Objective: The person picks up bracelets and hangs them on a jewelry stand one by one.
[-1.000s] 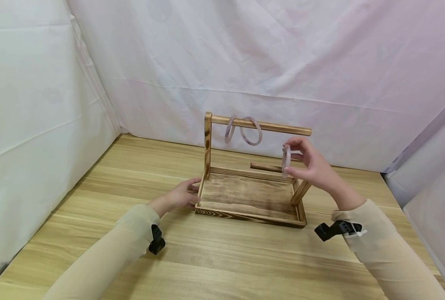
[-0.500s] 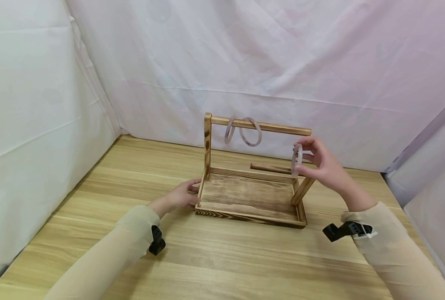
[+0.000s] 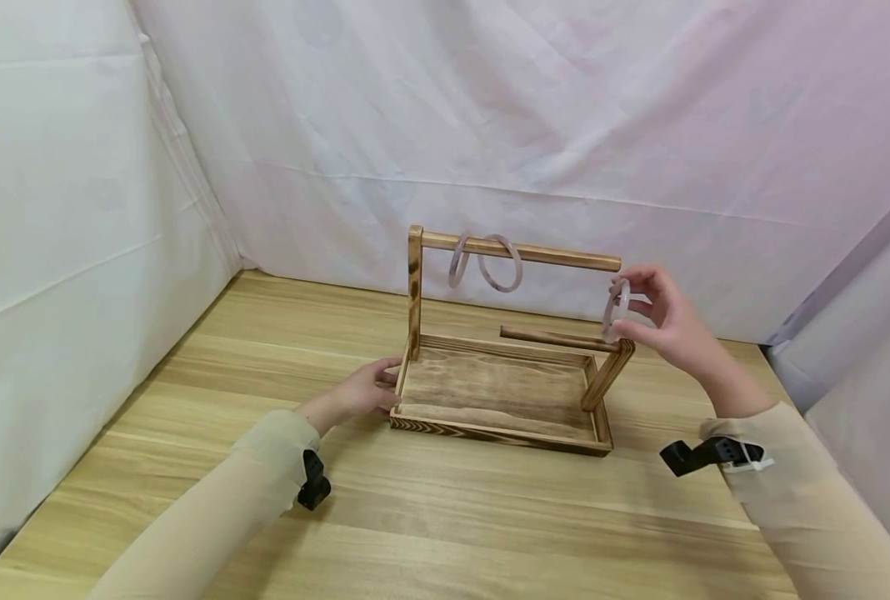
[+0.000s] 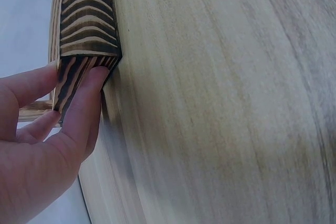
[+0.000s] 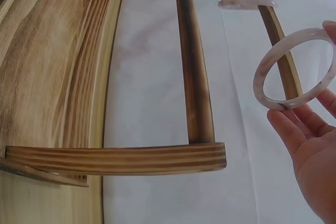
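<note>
My right hand [image 3: 666, 321] pinches a pale lilac bangle [image 3: 625, 298] between thumb and fingertips. It is upright, just below and right of the free end of the rack's upper bar [image 3: 565, 256]. In the right wrist view, that bar's end shows through the held bangle [image 5: 261, 74]; I cannot tell whether it enters the ring. Two similar bangles, one on the left [image 3: 456, 265] and one beside it [image 3: 518, 271], hang on the upper bar. My left hand [image 3: 362, 390] touches the left end wall of the wooden tray [image 3: 490, 432] with its fingertips, fairly straight in the left wrist view [image 4: 79, 114].
A lower wooden bar [image 3: 550, 337] extends leftward from the short right post [image 3: 605, 379]. The taller left post [image 3: 415, 292] carries the upper bar. Everything stands on a wood-grain table [image 3: 445, 517], with white cloth [image 3: 325, 108] behind and at both sides.
My right hand has moved right and slightly up with the bangle, from in front of the lower bar to beside the upper bar's free end. The left hand and the tray keep their place.
</note>
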Motion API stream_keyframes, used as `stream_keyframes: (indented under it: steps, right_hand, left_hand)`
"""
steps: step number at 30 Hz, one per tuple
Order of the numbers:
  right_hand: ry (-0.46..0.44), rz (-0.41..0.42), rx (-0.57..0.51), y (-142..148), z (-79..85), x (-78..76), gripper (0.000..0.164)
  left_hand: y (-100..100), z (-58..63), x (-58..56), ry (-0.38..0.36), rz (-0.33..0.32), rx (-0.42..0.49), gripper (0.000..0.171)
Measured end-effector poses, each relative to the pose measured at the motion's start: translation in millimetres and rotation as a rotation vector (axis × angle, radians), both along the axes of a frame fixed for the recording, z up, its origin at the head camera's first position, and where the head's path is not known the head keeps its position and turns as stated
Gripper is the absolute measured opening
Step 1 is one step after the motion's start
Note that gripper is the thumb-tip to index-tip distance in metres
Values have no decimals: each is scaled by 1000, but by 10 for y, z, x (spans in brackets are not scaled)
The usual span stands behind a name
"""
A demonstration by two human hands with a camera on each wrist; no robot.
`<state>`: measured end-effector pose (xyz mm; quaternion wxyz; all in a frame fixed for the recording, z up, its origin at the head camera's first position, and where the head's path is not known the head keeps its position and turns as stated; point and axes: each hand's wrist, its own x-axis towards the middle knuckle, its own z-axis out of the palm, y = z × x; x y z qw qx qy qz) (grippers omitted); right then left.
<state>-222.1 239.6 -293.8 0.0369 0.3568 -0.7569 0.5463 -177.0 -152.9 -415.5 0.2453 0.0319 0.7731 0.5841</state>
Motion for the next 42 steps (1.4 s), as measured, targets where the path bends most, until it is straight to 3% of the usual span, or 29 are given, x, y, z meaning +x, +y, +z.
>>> stream_keyframes:
  steps: [13,21,42]
  right_hand:
    - [-31,-53,-57,133,37,-117,48]
    - [-26,-131,58,162,101,-171,46]
    - [-25,-178,126,120,217,-244,46]
  left_hand:
    - [-2,-8,-4,-6,6,-2,69]
    - [-3,2,2,0,5,-8,69]
    - [-10,-10,-10,-19,12,-27,69]
